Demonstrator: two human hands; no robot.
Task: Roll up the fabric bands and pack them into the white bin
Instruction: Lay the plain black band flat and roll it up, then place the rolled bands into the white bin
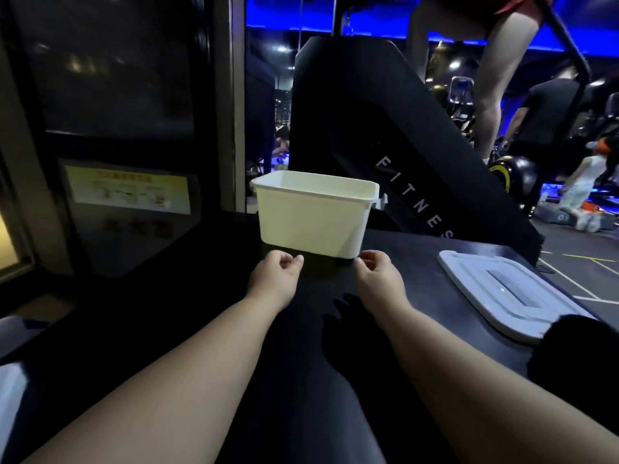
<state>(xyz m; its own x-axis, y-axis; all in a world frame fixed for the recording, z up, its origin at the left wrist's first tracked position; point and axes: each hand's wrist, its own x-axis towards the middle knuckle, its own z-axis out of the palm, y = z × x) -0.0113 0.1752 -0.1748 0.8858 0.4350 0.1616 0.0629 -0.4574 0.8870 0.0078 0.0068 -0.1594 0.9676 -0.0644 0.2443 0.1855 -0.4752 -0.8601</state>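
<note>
The white bin (315,216) stands upright on the dark table (435,262), and its inside is hidden from this angle. My left hand (276,279) and my right hand (378,276) lie just in front of the bin's base, a short gap apart. Each has its thumb and fingertips pinched together. A dark fabric band (328,271) seems to stretch between them, each hand pinching one end, but it barely shows against the black surface. More dark fabric (345,329) lies between my forearms. A black bundle (576,349) sits at the right edge.
The bin's white lid (502,293) lies flat on the table to the right. Behind the bin rises a black fitness machine (385,128) with a person standing on it. A cabinet with a yellow label (127,189) stands at the left. The table's right edge drops to the gym floor.
</note>
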